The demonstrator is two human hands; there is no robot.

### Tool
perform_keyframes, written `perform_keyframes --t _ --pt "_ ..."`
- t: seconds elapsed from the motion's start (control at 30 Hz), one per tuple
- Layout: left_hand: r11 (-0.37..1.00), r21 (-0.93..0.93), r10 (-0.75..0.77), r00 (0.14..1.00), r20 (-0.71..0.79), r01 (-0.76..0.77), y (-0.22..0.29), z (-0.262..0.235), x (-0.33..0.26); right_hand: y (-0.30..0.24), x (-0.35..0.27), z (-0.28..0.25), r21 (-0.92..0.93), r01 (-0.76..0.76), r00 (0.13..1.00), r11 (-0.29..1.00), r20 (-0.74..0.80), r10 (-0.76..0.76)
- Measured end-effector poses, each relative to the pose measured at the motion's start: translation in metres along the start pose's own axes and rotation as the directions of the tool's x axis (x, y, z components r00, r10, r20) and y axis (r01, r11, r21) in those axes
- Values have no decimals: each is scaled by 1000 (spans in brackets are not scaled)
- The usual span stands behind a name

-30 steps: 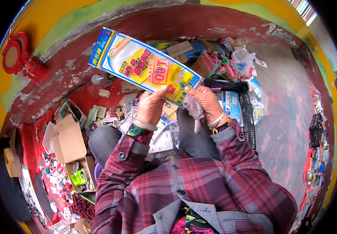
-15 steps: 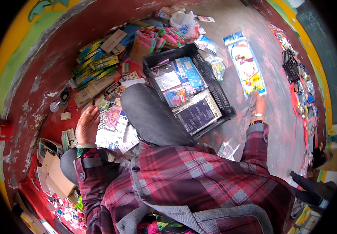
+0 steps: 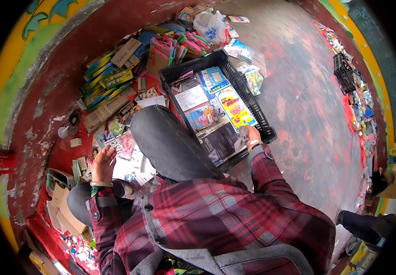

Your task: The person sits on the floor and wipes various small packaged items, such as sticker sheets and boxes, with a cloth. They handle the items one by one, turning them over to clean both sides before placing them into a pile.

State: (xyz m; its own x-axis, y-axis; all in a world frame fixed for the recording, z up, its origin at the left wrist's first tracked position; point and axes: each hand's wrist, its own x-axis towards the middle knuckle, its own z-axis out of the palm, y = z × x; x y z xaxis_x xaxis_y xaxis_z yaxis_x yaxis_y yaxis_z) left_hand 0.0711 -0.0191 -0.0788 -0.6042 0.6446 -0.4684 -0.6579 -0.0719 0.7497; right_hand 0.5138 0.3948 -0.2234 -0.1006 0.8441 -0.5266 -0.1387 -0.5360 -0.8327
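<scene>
I sit on the floor with my dark-trousered knee (image 3: 166,142) raised. My right hand (image 3: 250,136) is at the near right corner of a black plastic crate (image 3: 262,120), with its fingers curled on a small grey cloth. Flat packets fill the crate, among them a long yellow and blue packet (image 3: 235,108). My left hand (image 3: 102,163) hovers with fingers spread over loose printed sheets and small packets (image 3: 127,160) on the red floor. It holds nothing.
Stacks of coloured boxes (image 3: 106,82) and pink and green packs (image 3: 179,46) line the wall behind the crate. A white plastic bag (image 3: 211,25) lies beyond. Cardboard boxes (image 3: 65,208) stand at lower left. Another black crate (image 3: 344,71) and goods run along the right wall.
A second ago both hands held up the long yellow and blue packet. My right hand then reached toward it on the floor at the right. Now it lies in the crate, my right hand at the rim.
</scene>
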Motion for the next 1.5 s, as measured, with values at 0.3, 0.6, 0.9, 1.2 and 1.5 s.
perform_keyframes --t 0.3,0.6,0.9,1.2,1.5 --pt "995 83 -35 987 -159 48 -1 5 -13 21 142 57 -250 -16 1000 968 -6 15" --pt "988 116 -72 968 -240 102 -7 -5 -9 20 196 67 -918 342 937 -198 350 -4" --pt "989 123 -41 947 -319 85 -2 4 -7 19 182 77 -848 150 988 509 147 -46" --pt "952 -303 -121 848 -515 -48 -15 -74 19 -131 -64 379 203 -38 747 978 656 -107" --pt "894 201 -168 716 -677 400 -169 -206 65 -70 -239 484 -60 -105 342 993 935 93"
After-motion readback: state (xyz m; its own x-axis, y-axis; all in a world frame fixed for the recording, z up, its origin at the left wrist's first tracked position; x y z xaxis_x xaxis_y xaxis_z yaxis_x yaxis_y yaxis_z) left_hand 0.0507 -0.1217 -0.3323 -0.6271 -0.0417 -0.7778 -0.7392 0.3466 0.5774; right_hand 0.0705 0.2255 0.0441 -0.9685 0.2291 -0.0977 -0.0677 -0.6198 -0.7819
